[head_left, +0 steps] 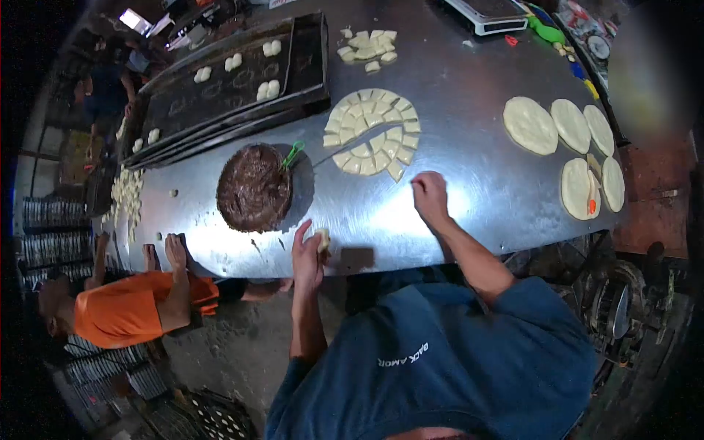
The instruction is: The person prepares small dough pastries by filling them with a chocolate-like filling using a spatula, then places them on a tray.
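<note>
My left hand (306,262), near the table's front edge, has its fingers curled around a small dough piece (323,240). Over the table to the right is my right hand (431,195), fingers curled in; whatever it may hold is hidden. Just beyond it lies a flat round of dough (372,110) cut into several small pieces, with a gap across its middle. Left of the round stands a bowl of brown, chocolate-like filling (253,187), a green handle (294,153) sticking up from it. More cut dough pieces (369,48) lie farther back.
Dark baking trays (220,92) bearing a few dough pieces are stacked at left. Flat dough ovals (529,125) and an orange-handled tool (592,207) lie at right; a scale (488,15) stands behind. A co-worker in orange (121,309) works at left by small dough bits (127,194).
</note>
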{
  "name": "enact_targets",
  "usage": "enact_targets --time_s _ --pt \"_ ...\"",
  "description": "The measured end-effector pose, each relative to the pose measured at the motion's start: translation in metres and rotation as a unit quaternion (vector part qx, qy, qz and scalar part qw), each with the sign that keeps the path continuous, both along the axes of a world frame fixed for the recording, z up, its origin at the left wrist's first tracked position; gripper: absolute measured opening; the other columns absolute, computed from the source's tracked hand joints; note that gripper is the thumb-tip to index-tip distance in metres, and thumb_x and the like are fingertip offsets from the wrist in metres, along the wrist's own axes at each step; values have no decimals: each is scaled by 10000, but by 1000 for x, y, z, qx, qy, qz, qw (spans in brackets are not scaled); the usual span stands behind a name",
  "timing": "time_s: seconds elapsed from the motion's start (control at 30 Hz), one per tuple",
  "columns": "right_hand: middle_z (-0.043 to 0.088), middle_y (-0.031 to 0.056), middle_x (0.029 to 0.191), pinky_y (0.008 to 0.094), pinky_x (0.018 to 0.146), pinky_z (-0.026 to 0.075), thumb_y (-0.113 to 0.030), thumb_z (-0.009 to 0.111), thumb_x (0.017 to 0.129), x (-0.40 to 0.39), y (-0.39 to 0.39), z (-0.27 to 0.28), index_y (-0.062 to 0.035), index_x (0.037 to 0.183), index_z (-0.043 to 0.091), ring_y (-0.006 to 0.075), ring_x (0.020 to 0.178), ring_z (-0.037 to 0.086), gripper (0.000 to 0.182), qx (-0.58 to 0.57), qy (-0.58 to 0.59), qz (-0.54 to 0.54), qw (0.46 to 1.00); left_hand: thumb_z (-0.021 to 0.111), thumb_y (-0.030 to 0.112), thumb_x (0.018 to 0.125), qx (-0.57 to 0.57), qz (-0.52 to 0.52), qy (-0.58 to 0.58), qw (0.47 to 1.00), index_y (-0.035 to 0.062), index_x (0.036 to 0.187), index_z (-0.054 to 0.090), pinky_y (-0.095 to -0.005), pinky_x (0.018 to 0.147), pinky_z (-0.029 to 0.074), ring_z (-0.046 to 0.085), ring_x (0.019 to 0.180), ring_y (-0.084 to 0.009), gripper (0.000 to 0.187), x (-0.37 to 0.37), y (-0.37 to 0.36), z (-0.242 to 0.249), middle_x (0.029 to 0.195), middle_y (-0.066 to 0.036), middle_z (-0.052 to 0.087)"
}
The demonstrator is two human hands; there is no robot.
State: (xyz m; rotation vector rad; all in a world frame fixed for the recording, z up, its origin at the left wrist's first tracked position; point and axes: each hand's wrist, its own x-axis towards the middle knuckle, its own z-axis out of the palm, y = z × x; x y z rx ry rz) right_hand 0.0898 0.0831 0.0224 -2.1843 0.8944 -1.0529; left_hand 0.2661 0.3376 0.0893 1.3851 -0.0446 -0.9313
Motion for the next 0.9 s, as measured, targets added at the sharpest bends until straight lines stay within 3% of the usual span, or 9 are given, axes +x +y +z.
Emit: enact_targets --time_s 0.07,0.13,0.27,0.37,0.53,0.6,0.67,0.73,0.9 --pt "599 153 958 431 949 419 10 544 810 -9 43 0 -34 911 604 342 997 553 126 46 66 128 989 519 98 914 24 -43 -32 998 65 1332 402 -240 476 425 530 592 -126 435 5 7 2 836 -70 599" --pt "606 162 1012 406 1003 414 25 551 810 -44 68 -2 -21 948 601 345 1073 548 153 69 70 189 977 521 150 928 68 -11 -64 996 11 1250 468 -256 551 481 589 656 -145 354 13 22 10 881 -84 625" --pt "604 205 1084 414 851 488 -21 604 842 -40 66 40 0 1089 554 372 996 597 253 159 156 88 971 527 197 931 42 52 -68 995 -16 1175 517 -282 701 519 611 880 -160 324 32 66 -11 1009 -97 620" --pt "600 208 1103 391 833 492 -154 604 874 37 78 65 -20 1203 522 352 980 609 364 263 116 134 948 589 195 899 79 20 -34 996 6 1217 495 -291 684 524 619 846 -188 382 46 68 -31 1040 -118 607" --pt "606 168 1092 412 833 495 -114 610 840 104 80 27 -24 1106 569 367 971 588 285 -97 157 353 917 597 189 895 39 -42 -80 995 36 1218 495 -255 603 486 596 704 -148 371 32 34 -16 882 -97 630" --pt "619 169 1049 382 826 499 -131 598 855 109 82 42 -19 1129 569 343 945 604 297 -115 137 358 916 595 169 899 69 -65 -173 980 25 1211 504 -252 591 480 601 739 -140 355 27 18 -7 882 -109 642" --pt "632 162 1042 343 827 491 -152 583 882 105 92 84 -29 1178 558 279 908 622 321 333 154 285 885 579 132 909 26 -80 -161 983 -5 1170 529 -263 627 498 612 796 -138 299 22 -2 -1 939 -121 646" --pt "642 130 1021 298 741 491 -188 614 886 94 93 91 -47 1214 549 164 839 611 362 397 92 321 855 602 116 886 -93 -43 -89 991 -16 1115 555 -246 671 506 623 763 -153 268 8 -25 0 923 -107 653" --pt "630 120 977 265 662 502 -127 638 872 51 65 95 26 1091 563 129 742 609 278 496 108 267 819 601 102 869 -80 -88 -85 989 -13 1044 594 -217 622 468 597 736 -115 210 -12 -48 19 1002 -110 639"
